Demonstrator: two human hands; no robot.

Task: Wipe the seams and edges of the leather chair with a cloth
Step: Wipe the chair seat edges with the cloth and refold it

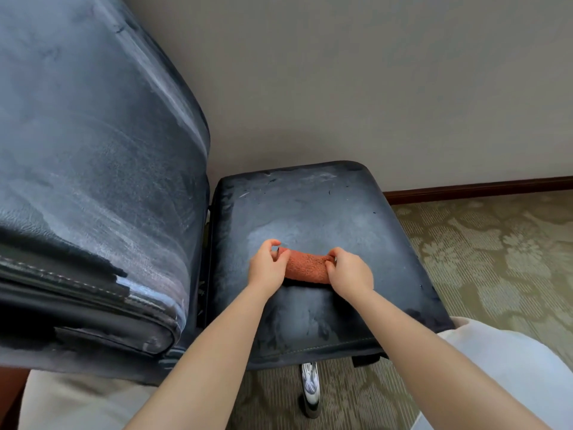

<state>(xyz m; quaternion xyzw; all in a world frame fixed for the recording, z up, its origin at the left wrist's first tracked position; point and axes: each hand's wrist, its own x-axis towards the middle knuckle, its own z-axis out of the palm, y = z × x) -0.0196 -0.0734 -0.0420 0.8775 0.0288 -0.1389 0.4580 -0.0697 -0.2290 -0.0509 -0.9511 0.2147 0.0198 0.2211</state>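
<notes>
On the middle of the chair seat, an orange cloth lies rolled into a tube, its long axis running left to right. The left hand pinches its left end and the right hand pinches its right end. The chair back rises at left. A chrome leg stands on patterned carpet below.

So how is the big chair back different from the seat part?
The chair back stands tall at the left with nothing on it; the seat lies flat and low, with the orange cloth on it, held by the left hand and right hand. Both are dark and look worn with pale patches.
</notes>
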